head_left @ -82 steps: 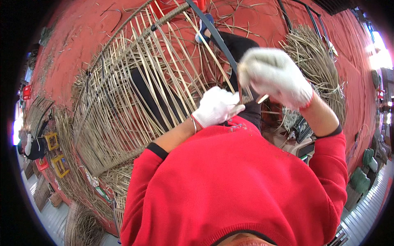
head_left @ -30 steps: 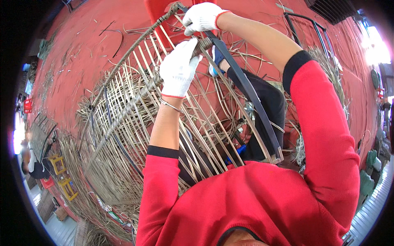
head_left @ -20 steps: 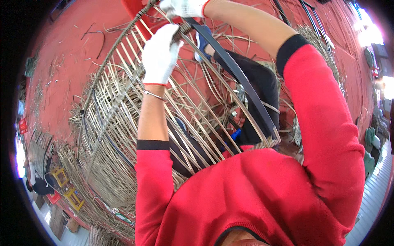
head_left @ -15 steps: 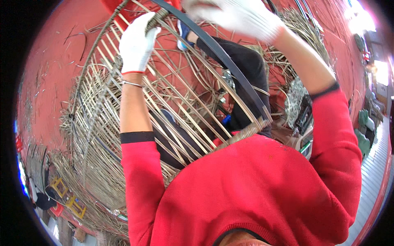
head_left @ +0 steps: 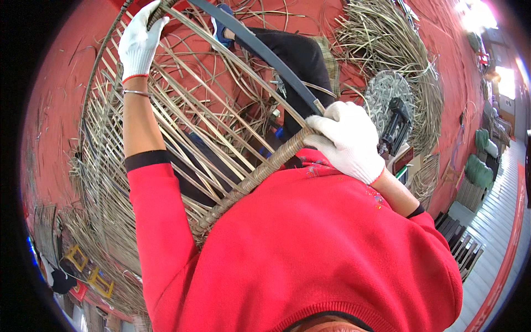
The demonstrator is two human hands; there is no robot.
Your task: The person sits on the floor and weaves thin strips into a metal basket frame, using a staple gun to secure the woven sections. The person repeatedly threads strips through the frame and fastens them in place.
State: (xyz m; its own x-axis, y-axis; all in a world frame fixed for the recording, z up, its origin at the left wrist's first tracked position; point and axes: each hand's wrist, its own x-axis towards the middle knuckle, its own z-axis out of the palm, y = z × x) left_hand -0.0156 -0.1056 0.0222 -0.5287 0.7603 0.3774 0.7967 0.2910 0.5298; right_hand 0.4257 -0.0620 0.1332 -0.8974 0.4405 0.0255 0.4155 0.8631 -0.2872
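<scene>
A large frame of pale split canes (head_left: 207, 105) leans across my lap, its near edge a rod tightly wrapped in brown strips (head_left: 251, 180). My right hand (head_left: 354, 141), in a white knit glove, is closed around the right end of that wrapped rod. There it meets a dark flat curved strip (head_left: 271, 58), which arcs to the far side. At the far left, my left hand (head_left: 138, 44), gloved too, curls around a wrapped bar (head_left: 160, 12) with the thumb on its near side. Part of that bar runs beneath the fingers.
Loose canes lie over the red floor (head_left: 61, 94). To the right are a big bundle of strips (head_left: 381, 33), a round silvery woven piece (head_left: 390, 88) and a black tool (head_left: 395, 124). Yellow stands (head_left: 101, 282) stand at lower left. My bent leg (head_left: 293, 61) is beneath the frame.
My right hand has come from the far edge down to the near right corner and gripped the wrapped rod. The frame and my left hand have shifted left in view.
</scene>
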